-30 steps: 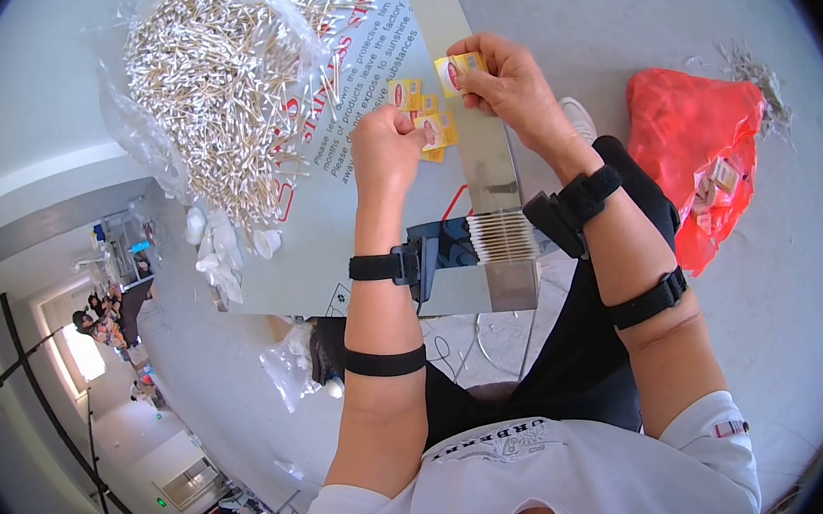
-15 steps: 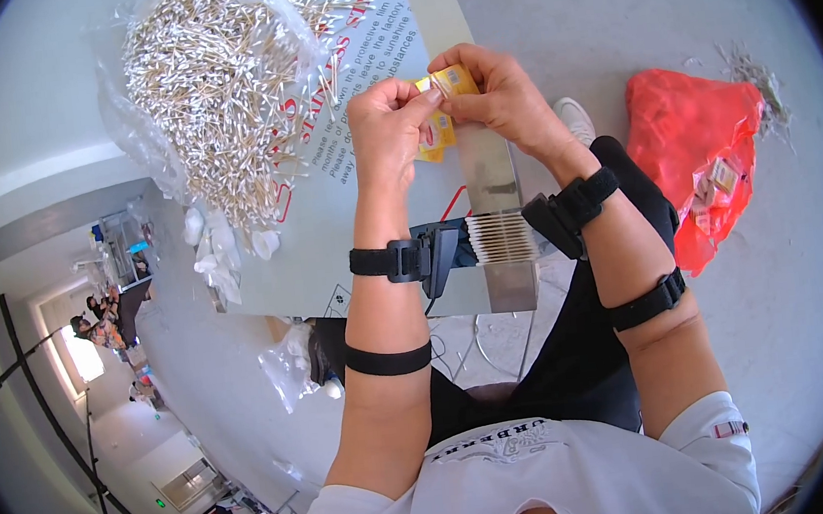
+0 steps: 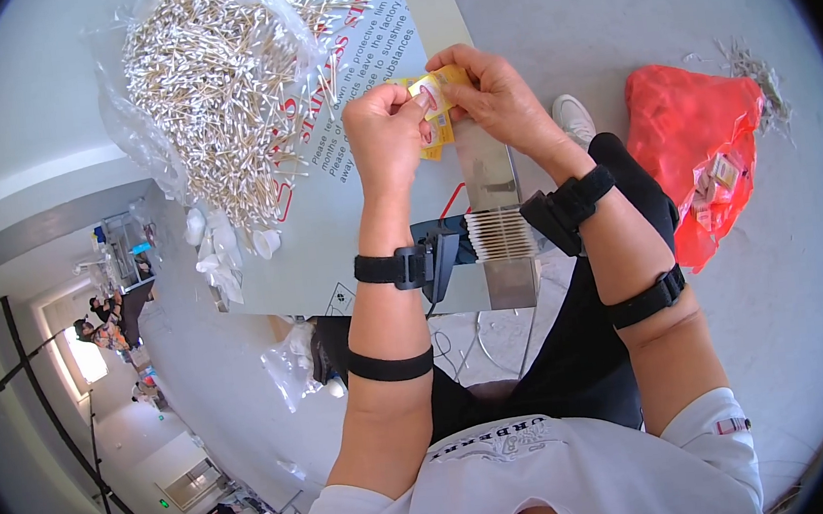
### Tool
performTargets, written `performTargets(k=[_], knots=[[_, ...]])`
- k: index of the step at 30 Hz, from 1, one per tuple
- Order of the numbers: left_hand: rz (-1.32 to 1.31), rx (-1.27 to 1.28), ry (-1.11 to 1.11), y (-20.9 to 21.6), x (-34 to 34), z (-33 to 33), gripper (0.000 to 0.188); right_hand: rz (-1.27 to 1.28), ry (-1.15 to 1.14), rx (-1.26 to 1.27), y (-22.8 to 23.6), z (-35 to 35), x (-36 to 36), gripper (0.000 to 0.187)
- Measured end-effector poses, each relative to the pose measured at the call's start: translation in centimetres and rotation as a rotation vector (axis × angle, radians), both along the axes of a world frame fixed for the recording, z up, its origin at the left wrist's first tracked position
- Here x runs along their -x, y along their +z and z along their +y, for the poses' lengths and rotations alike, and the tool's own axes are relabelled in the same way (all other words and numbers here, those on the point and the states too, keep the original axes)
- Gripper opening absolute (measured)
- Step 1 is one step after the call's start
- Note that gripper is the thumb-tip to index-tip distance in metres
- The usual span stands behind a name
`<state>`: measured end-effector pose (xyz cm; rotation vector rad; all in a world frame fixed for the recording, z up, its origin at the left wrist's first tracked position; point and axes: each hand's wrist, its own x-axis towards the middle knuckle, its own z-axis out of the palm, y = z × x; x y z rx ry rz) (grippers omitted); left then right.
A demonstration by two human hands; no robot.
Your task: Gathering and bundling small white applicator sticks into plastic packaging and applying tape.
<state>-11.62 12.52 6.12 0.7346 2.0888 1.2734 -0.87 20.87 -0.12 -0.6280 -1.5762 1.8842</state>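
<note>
Between my two hands, above the table's right edge, is a small yellow-and-white printed carton [image 3: 434,96] that looks flat. My left hand [image 3: 381,141] pinches its left side between thumb and fingers. On the other side, the fingers of my right hand [image 3: 504,101] close on its right end. More yellow cartons [image 3: 442,139] lie on the table just under my hands. Nearer to me, a neat row of cotton swabs [image 3: 502,235] sits at the table corner, between my wrists. A large heap of loose cotton swabs [image 3: 209,108] spreads to the left of my left hand.
Clear plastic bagging [image 3: 137,135] surrounds the swab heap on the metal-sheet table [image 3: 330,235]. A red plastic bag [image 3: 692,131] holding small cartons stands on the floor at right. Crumpled white plastic [image 3: 221,255] hangs at the table's left edge. People are far off at left.
The carton between my hands has turned so more of its printed face shows. My left hand has shifted slightly left and its grip on the carton has changed.
</note>
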Motion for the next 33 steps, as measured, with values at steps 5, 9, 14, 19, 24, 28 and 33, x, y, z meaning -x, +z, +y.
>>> performTargets(k=[5, 9, 14, 19, 24, 28, 33], knots=[[0.272, 0.005, 0.0, -0.2, -1.1, -0.1, 0.015, -0.018, -0.069, 0.006, -0.1, -0.2, 0.2, 0.022], [0.371, -0.162, -0.023, -1.4, -0.5, -0.5, 0.018, 0.022, -0.111, 0.009, 0.2, -0.4, 0.5, 0.025], [0.04, -0.154, 0.202, -0.9, -0.7, -0.7, 0.015, -0.055, -0.196, 0.083, 0.4, 0.6, -0.3, 0.023], [0.291, 0.116, 0.034, -2.9, 2.3, -2.1, 0.015, 0.007, -0.167, 0.185, 0.7, 0.5, -0.2, 0.022], [0.624, 0.264, -0.079, -4.8, 3.4, -3.1, 0.017, -0.007, -0.119, 0.172, 0.9, 0.4, -0.2, 0.021], [0.81, 0.008, -0.002, -3.9, 2.9, -1.9, 0.02, -0.073, -0.071, 0.176, 1.3, 0.3, -0.3, 0.022], [0.202, -0.046, 0.0, -0.2, 0.1, 0.6, 0.016, 0.003, -0.021, 0.144, 1.4, 0.3, -0.5, 0.022]])
